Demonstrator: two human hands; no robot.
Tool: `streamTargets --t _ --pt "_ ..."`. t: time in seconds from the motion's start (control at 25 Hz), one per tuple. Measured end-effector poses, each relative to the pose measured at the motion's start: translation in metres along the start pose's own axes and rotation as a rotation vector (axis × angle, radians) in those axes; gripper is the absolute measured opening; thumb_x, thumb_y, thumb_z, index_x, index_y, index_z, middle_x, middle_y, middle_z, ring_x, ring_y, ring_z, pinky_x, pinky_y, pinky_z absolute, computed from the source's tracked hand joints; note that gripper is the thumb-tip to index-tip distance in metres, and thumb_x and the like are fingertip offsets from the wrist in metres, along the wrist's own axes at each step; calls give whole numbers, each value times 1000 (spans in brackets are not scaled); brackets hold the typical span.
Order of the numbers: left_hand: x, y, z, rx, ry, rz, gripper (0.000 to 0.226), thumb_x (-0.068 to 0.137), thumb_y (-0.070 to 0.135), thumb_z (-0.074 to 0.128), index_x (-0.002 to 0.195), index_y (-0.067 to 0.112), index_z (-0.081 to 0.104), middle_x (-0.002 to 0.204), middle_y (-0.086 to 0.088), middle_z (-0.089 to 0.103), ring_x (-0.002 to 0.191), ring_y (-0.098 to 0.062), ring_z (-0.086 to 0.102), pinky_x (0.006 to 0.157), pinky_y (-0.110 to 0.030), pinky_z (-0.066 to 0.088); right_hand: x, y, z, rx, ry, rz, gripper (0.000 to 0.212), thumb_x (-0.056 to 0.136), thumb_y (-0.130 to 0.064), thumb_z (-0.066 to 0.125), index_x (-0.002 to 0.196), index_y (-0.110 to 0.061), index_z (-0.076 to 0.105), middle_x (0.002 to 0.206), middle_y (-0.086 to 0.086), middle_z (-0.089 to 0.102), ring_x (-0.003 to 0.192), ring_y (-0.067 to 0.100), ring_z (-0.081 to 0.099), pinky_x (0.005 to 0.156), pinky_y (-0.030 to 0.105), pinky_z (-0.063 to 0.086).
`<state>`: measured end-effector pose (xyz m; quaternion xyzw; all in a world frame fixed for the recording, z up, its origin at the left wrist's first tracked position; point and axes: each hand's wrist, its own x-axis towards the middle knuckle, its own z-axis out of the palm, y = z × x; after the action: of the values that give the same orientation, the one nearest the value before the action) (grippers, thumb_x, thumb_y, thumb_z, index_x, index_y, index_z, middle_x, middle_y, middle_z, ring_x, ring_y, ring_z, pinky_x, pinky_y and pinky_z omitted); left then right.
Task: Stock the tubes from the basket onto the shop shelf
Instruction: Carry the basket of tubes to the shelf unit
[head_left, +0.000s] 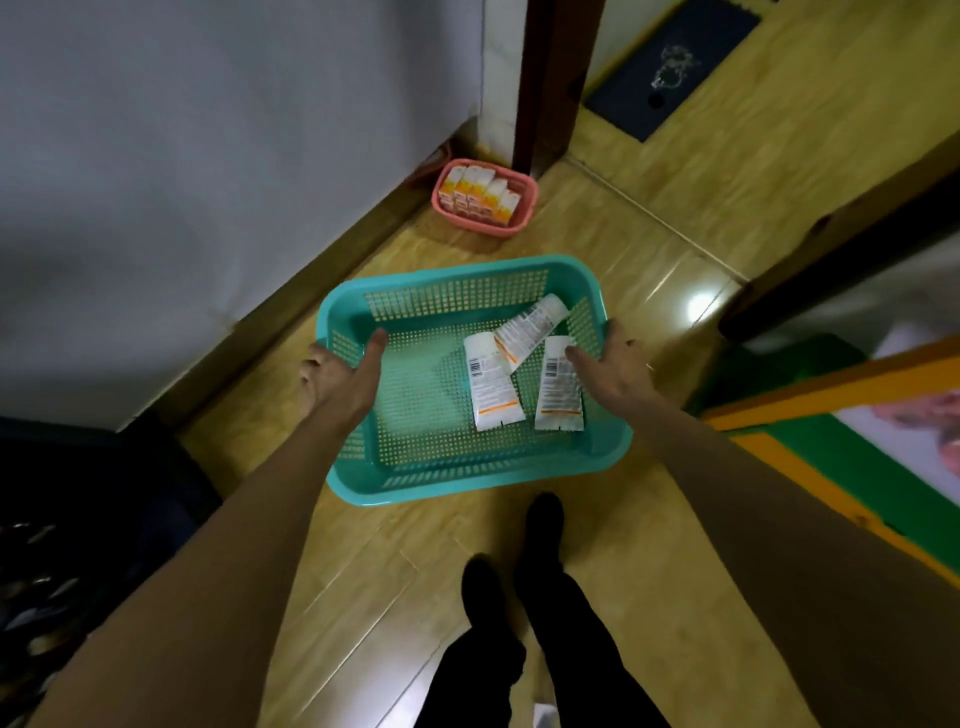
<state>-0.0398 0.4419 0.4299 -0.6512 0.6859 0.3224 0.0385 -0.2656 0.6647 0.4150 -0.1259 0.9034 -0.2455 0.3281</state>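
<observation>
Your fingers clamp the basket rims, left hand and right hand. Three tubes show barcodes; print unreadable. Bare floor surrounds it.

Floor: yellowish wood-look planks, glossy, one bright light reflection on it. Left of reflection: pale grey wall with brown skirting. Up-left of reflection, against skirting: pink basket of orange-white boxes. Above it: dark wooden door post. Beyond post: dark blue mat. Right of reflection: orange-and-green panel.
</observation>
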Motion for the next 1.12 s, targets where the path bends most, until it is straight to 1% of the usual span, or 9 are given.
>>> streamTargets --t 0.08,0.16,0.32,0.44,0.6,0.72,0.8,1.0,1.12 --pt "-23 2 8 3 -33 38 113 78 85 35 156 6 12 159 -23 23 143 -44 28 114 -56 28 -19 26 -10 32 34 24 71 91 -51 55 148 -17 30 136 18 46 121 40 52 99 53 48" --pt "-47 8 18 21 -43 84 111 79 84 35 155 7 14 158 -23 24 143 -42 29 113 -54 29 -37 55 -20 83 58 55 72 91 -51 55 149 -17 30 138 17 48 122 38 53 99 50 48" --pt "-97 18 49 31 -51 134 108 80 82 38 153 5 19 154 -26 30 141 -42 33 112 -51 29 -70 113 -43 113 102 119 77 87 -58 52 150 -21 30 142 16 45 128 39 49 103 52 45" --pt "-143 19 78 50 -42 179 107 81 81 39 152 3 22 150 -29 33 138 -45 36 112 -51 30 -101 162 -67 152 125 138 79 86 -58 53 151 -20 29 143 17 45 126 40 51 103 53 46" --pt "-221 22 122 75 -48 268 107 81 81 39 151 2 22 149 -32 33 137 -47 36 112 -53 29 -154 248 -102 224 156 141 87 77 -67 48 149 -24 30 142 15 48 121 37 56 98 54 51" --pt "-285 25 154 106 -109 342 107 81 81 39 151 1 22 148 -31 33 137 -47 37 111 -53 31 -206 309 -130 222 229 192 73 89 -55 52 150 -22 29 140 18 44 123 40 51 102 50 46" --pt "-325 25 175 134 -149 377 108 81 82 38 152 2 19 150 -30 32 137 -47 37 111 -54 32 -235 350 -144 205 273 233 70 93 -48 52 152 -21 26 139 20 42 123 42 49 103 48 43" --pt "-400 18 216 209 -225 461 110 80 83 36 153 2 18 153 -30 28 137 -48 38 109 -56 35 -304 427 -156 220 339 324 71 94 -48 52 153 -19 24 142 26 43 125 43 50 100 45 43" --pt "-436 22 246 266 -280 541 109 81 83 35 152 2 20 151 -30 31 133 -47 42 106 -55 37 -342 476 -155 272 382 418 76 94 -50 51 156 -21 18 144 25 39 126 45 49 102 46 43"
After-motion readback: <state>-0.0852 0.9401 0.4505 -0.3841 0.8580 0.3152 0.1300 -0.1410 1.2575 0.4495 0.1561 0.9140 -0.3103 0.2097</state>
